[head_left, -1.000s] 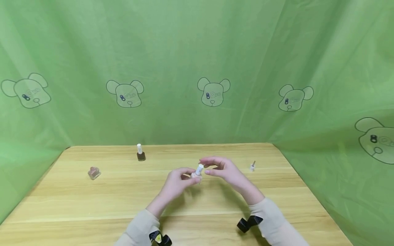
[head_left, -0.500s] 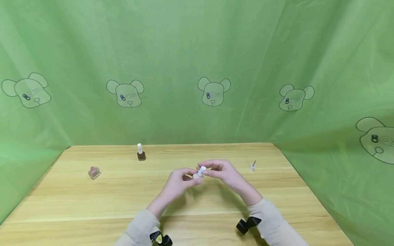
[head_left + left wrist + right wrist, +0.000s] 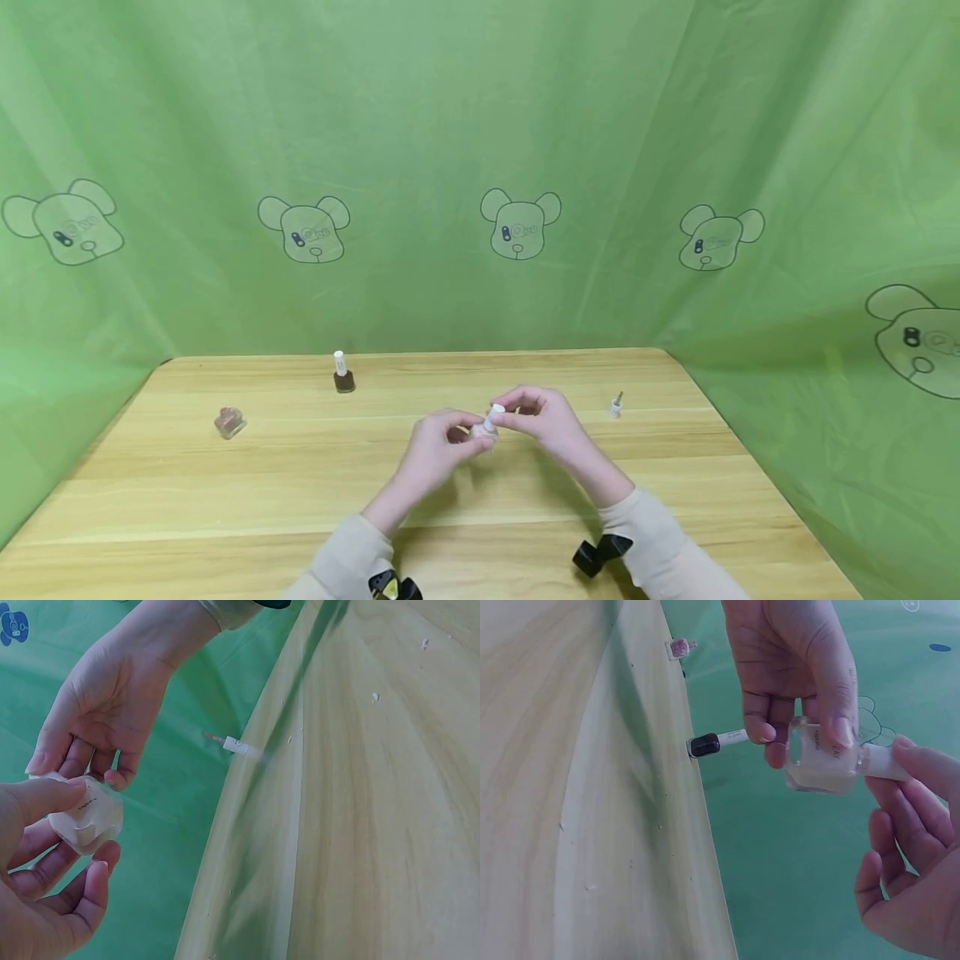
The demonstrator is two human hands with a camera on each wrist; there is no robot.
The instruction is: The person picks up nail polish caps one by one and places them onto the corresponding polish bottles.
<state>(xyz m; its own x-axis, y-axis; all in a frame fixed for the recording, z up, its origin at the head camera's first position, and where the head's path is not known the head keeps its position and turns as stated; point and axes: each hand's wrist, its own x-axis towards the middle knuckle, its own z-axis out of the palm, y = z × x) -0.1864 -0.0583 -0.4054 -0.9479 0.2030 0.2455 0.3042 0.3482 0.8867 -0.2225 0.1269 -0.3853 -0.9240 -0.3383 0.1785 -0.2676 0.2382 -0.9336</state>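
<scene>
Head view, with both wrist views: two hands meet at a small bottle (image 3: 821, 769) held above the middle of the table (image 3: 300, 500). The left hand (image 3: 431, 450) grips the bottle's body, thumb laid across its lettered face; the right hand (image 3: 551, 421) pinches the smooth white cap (image 3: 885, 763) between thumb and fingers. The body is thick, clear glass with rounded corners and pale contents; a narrow clear neck shows between body and cap. The bottle tilts, its cap toward the right hand.

Near the far edge, left of centre, stands a dark bottle (image 3: 343, 382), glossy, with a tall white cylindrical top. Farther left sits a squat pink bottle (image 3: 229, 422) of clear glass, its short pink neck exposed. At right, a white brush cap (image 3: 616, 407) stands on its end, its thin brownish stem pointing up. The table has pale, striped wood grain; behind hangs a softly creased green curtain (image 3: 420, 125) printed with outlined animal heads.
</scene>
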